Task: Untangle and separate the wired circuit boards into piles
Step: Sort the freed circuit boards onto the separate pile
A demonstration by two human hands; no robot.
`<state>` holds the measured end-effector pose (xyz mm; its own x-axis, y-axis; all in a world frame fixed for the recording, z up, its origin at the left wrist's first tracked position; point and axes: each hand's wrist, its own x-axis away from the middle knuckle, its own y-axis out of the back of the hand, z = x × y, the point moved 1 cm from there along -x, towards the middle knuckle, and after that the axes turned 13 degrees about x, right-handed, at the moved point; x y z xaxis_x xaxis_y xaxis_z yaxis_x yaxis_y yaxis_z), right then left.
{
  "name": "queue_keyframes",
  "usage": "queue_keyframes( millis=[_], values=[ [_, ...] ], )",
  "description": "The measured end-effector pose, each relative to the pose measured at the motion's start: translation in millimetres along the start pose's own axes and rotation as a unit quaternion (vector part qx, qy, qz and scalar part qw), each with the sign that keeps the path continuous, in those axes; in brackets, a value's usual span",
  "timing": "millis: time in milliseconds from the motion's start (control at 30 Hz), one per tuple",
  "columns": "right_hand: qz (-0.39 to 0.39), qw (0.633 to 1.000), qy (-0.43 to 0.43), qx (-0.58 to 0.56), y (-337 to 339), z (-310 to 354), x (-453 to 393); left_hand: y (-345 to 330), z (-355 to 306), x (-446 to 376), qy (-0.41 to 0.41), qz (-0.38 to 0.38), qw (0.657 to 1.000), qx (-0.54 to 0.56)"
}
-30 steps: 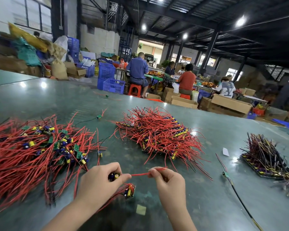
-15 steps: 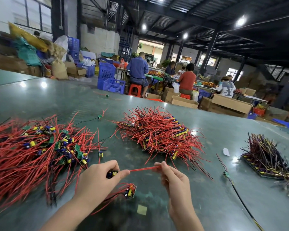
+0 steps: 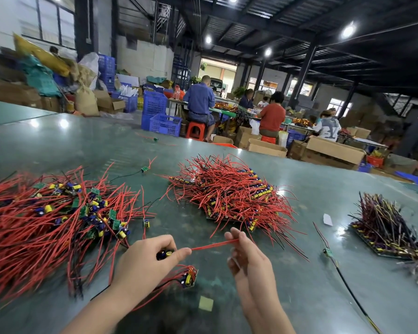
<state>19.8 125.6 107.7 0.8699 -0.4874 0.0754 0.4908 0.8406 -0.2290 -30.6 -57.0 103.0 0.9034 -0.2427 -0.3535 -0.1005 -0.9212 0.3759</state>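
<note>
Three piles on the green table (image 3: 299,297): a loose tangle of boards with red wires (image 3: 41,225) at left of frame; a stacked pile of red-wired boards (image 3: 229,194) at upper centre; a stack with darker wires (image 3: 384,227) at right edge.

Item in hand: one small board (image 3: 164,254), lower centre, gripped in the curled fingers of the left hand (image 3: 143,263). Its red wire (image 3: 214,244) runs out taut to the right, to the fingertips of the right hand (image 3: 246,259), which appears to pinch the wire's end lightly; the other fingers are loose and blurred, so the exact hold cannot be told.

Also present: a second board (image 3: 190,277) lying just below the left hand, its wires trailing back toward the tangle; stray boards with wires at centre top (image 3: 144,169) and right (image 3: 327,252); a paper scrap (image 3: 205,303) at lower centre.

Step, as judged: drawing one board's wire straight and free of the tangle.

Next move, as judged: check that no strand still links it to the left heap, then lay it on the centre pile, wires aligned.
</note>
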Motion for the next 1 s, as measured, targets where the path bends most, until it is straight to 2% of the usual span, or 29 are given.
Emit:
queue_keyframes(
  millis=[67, 167, 267, 367, 433, 500, 600, 667, 733, 800, 833, 900, 967, 1000],
  values=[
    [-0.005, 0.999, -0.017, -0.040, -2, -1, -1, -1, 1, -1, 0.006, 0.012, 0.999, 0.031],
    [-0.038, 0.999, 0.000, -0.032, -2, 0, 1, -2, 3, -2, 0.010, 0.029, 0.999, 0.044],
    [-0.091, 0.992, 0.074, 0.039, 2, 2, 5, -3, 4, -2, 0.012, 0.036, 0.998, 0.046],
    [-0.139, 0.968, 0.173, 0.115, 3, 4, 9, -3, 4, -3, 0.008, 0.037, 0.998, 0.052],
    [-0.151, 0.961, 0.195, 0.124, 3, 4, 11, -3, 4, -4, 0.007, 0.041, 0.997, 0.063],
    [-0.131, 0.974, 0.159, 0.094, 3, 5, 10, -2, 4, -4, 0.011, 0.046, 0.996, 0.082],
    [-0.077, 0.997, 0.027, 0.004, 1, 5, 5, -1, 5, -5, 0.015, 0.049, 0.996, 0.078],
    [-0.052, 0.996, -0.037, -0.068, 1, 3, 2, -1, 3, -4, 0.014, 0.048, 0.997, 0.052],
    [-0.041, 0.994, -0.050, -0.082, 2, 3, 0, -2, 2, -2, 0.013, 0.044, 0.999, 0.018],
    [-0.040, 0.997, -0.027, -0.053, 3, 3, -1, -1, -2, 0, 0.006, 0.061, 0.998, 0.016],
    [-0.039, 0.998, -0.008, -0.041, 3, 4, -1, -1, -5, 1, 0.004, 0.076, 0.996, 0.051],
    [-0.009, 0.999, 0.023, -0.030, 0, 5, 0, 0, -10, -1, 0.041, 0.094, 0.973, 0.209],
    [0.038, 0.999, 0.031, -0.017, -6, 3, 3, 1, -12, -3, 0.127, 0.095, 0.911, 0.380],
    [0.054, 0.998, 0.029, 0.000, -9, 2, 4, 2, -12, -5, 0.154, 0.093, 0.884, 0.431]
  ],
)
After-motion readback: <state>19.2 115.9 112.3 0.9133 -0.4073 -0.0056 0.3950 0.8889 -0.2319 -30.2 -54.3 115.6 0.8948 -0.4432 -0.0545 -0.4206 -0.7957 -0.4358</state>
